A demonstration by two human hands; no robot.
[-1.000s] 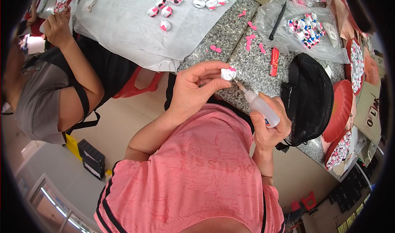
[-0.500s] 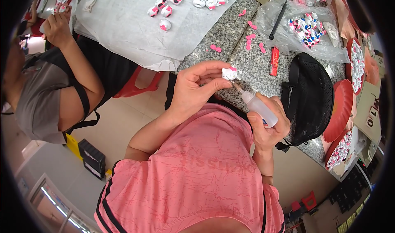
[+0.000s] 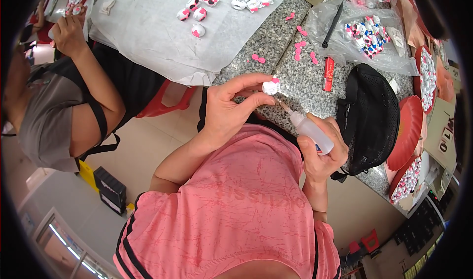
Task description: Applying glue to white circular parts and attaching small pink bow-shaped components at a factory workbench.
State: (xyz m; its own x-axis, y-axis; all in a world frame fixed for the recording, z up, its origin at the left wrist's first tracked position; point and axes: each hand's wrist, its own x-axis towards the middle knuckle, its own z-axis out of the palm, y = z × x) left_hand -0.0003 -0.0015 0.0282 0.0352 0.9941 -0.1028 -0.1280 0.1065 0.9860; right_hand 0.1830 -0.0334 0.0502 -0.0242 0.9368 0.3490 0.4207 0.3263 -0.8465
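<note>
White-and-pink ornament [image 3: 270, 86], pinched by the left hand [image 3: 227, 104], presumably for steadiness; the right hand [image 3: 326, 153] wraps a squeeze bottle [image 3: 312, 132] beside it.

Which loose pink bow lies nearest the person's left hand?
The leftmost pink bow, just beyond the left hand; the other loose bows all lie farther right.

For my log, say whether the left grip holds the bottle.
No, the right grip holds the bottle, while the left grip pinches a white piece.
</note>
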